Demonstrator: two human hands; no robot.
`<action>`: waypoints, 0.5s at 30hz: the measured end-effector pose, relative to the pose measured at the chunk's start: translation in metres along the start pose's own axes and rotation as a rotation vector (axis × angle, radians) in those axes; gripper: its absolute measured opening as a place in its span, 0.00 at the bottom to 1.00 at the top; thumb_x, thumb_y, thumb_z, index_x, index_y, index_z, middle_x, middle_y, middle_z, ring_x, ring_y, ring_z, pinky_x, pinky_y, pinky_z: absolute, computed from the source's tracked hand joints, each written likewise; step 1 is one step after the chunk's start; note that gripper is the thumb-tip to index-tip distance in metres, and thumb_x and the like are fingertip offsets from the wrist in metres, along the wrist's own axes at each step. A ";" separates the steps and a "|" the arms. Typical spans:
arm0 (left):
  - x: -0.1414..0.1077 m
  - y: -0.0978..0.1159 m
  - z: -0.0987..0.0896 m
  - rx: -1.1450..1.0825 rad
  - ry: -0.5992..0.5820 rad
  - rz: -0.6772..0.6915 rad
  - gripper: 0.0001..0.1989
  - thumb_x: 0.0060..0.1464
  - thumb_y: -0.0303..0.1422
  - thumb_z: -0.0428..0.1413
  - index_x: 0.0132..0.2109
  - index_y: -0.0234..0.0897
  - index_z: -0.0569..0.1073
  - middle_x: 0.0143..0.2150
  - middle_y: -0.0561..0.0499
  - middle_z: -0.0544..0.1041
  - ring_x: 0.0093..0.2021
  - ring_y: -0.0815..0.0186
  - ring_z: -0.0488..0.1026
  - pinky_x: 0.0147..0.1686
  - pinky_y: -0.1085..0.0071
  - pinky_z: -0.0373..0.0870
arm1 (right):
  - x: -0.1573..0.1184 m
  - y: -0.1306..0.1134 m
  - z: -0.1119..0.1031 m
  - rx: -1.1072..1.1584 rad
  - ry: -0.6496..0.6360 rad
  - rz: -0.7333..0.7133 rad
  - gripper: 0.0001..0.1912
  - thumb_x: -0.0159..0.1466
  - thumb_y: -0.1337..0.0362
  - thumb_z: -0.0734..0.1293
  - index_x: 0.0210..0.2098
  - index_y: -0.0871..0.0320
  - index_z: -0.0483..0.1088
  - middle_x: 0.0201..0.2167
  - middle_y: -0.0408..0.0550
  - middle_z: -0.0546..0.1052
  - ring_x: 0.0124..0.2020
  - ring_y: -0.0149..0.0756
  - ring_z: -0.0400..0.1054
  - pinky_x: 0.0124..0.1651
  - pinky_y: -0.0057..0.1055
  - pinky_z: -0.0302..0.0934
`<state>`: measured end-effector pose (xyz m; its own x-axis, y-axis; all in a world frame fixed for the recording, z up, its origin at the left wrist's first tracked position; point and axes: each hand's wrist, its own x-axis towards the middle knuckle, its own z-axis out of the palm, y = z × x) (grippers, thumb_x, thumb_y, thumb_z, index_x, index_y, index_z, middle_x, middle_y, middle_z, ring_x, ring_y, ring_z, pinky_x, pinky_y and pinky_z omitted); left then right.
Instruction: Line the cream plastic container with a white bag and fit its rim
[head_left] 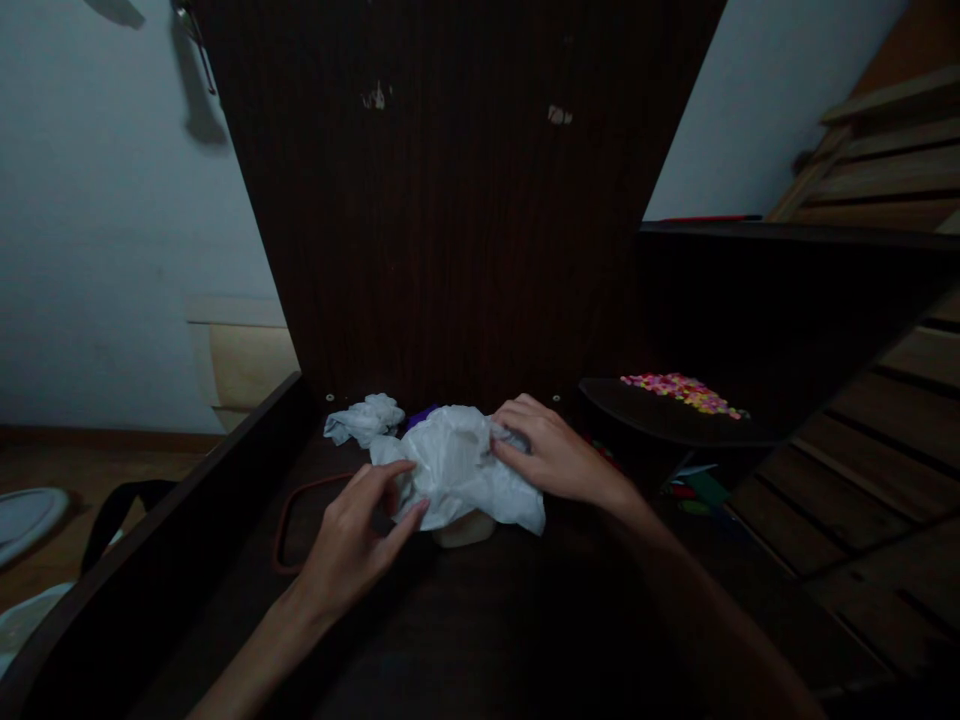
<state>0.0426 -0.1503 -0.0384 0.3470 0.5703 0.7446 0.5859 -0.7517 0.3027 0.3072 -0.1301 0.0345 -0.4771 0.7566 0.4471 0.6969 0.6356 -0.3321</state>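
Observation:
A crumpled white plastic bag (454,465) lies spread on the dark desk, over a pale rounded object (463,530) whose lower edge shows beneath it. My left hand (367,530) is at the bag's left side, thumb and forefinger apart near its edge. At the right side, my right hand (544,450) pinches a fold of the bag between thumb and fingers. A second crumpled whitish bag (366,420) sits behind and to the left, with something purple (421,415) beside it.
A reddish-brown rounded frame (281,530) lies left of my left hand. Pink and yellow small pieces (686,392) cover part of a dark shelf (637,412) at right. A raised board (225,470) edges the desk's left side.

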 end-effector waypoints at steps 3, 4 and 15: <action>-0.001 -0.002 0.000 0.043 -0.018 -0.013 0.15 0.59 0.33 0.58 0.53 0.39 0.72 0.34 0.53 0.70 0.34 0.64 0.72 0.36 0.70 0.73 | 0.008 0.022 0.003 0.167 0.182 0.166 0.09 0.66 0.61 0.62 0.30 0.57 0.67 0.28 0.43 0.71 0.33 0.35 0.64 0.36 0.31 0.57; -0.002 -0.003 0.000 0.045 -0.032 -0.033 0.16 0.58 0.33 0.59 0.53 0.39 0.73 0.35 0.52 0.70 0.35 0.63 0.73 0.37 0.69 0.74 | 0.011 0.031 0.004 0.234 0.245 0.229 0.10 0.65 0.58 0.62 0.30 0.56 0.66 0.27 0.42 0.70 0.31 0.34 0.63 0.34 0.30 0.55; -0.021 -0.008 0.007 -0.087 -0.308 -0.388 0.22 0.59 0.46 0.57 0.56 0.41 0.72 0.49 0.45 0.72 0.46 0.56 0.76 0.49 0.58 0.76 | 0.011 0.099 0.038 0.375 0.129 0.532 0.08 0.50 0.60 0.67 0.27 0.56 0.66 0.23 0.39 0.69 0.26 0.32 0.62 0.28 0.27 0.55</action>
<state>0.0353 -0.1535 -0.0601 0.3228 0.8748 0.3611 0.6558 -0.4819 0.5811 0.3503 -0.0534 -0.0250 -0.0352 0.9726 0.2299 0.5751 0.2078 -0.7912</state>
